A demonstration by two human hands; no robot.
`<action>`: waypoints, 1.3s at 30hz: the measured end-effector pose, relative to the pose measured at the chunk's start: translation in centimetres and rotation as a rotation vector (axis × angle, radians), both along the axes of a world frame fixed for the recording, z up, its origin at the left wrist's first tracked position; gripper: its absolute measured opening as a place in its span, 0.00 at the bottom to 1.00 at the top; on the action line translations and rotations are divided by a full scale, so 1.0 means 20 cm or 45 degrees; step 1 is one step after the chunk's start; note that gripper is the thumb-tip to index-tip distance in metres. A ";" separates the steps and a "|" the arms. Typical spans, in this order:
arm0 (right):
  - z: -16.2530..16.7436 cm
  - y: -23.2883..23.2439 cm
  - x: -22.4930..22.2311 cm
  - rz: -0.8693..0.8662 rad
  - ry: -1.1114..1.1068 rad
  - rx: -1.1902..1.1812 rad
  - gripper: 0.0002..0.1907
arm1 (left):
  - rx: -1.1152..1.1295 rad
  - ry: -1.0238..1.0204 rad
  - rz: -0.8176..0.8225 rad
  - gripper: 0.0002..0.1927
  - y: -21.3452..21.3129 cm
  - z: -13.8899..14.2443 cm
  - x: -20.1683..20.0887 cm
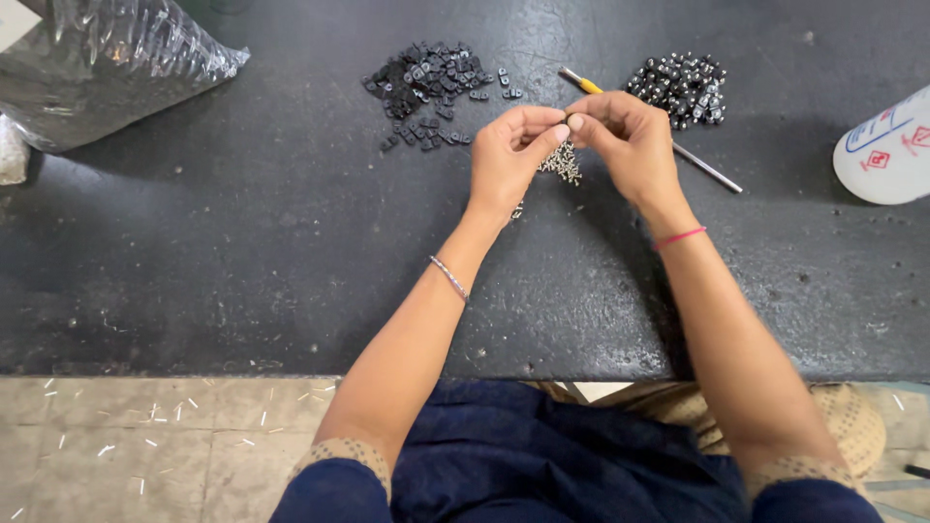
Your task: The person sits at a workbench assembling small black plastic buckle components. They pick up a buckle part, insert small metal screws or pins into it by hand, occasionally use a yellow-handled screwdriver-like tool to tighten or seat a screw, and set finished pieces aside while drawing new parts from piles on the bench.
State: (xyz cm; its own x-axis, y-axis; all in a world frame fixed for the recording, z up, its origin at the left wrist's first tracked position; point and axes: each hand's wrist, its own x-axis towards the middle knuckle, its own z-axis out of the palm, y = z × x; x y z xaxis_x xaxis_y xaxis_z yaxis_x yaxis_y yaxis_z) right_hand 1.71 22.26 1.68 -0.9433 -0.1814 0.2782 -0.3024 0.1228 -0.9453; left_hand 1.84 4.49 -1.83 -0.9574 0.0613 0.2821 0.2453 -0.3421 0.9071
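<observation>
Left hand: the left hand (511, 155) is raised a little over the dark table (242, 252), fingers curled, thumb and forefinger pinched together at the tip.
Right hand: the right hand (625, 140) faces it, fingertips meeting those of the left at the middle, its grip closed the same way.
What the grip holds: something very small sits between the meeting fingertips; it is too tiny and too covered to tell what it is, or which way it points.
Screws: a small heap of silvery screws (563, 163) lies on the table just under and between the two hands, lying every which way, with no common axis.
Flat black parts: a loose pile of flat black parts (426, 87) lies beyond the left hand, well apart from it.
Round black parts: a pile of rounded black parts (681, 87) with shiny spots lies beyond the right hand.
Screwdriver: a screwdriver (712, 174) with a yellow handle lies on the table partly behind the right hand, its long axis slanting from upper left to lower right, metal shaft pointing right.
Bag: a clear plastic bag (107, 58) sits at the far left corner.
Bottle: a white bottle (886, 145) lies at the right edge.
</observation>
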 end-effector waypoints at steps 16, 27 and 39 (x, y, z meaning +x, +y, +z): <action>0.06 0.05 0.05 -0.120 0.265 0.743 0.07 | 0.310 -0.227 0.019 0.06 -0.10 0.04 -0.05; 0.00 0.06 -0.01 -0.099 0.050 0.040 0.05 | -0.005 -0.175 0.017 0.14 -0.04 0.00 -0.02; 0.03 0.03 0.01 0.029 -0.084 -0.141 0.09 | -0.004 -0.233 0.032 0.12 -0.02 0.01 -0.01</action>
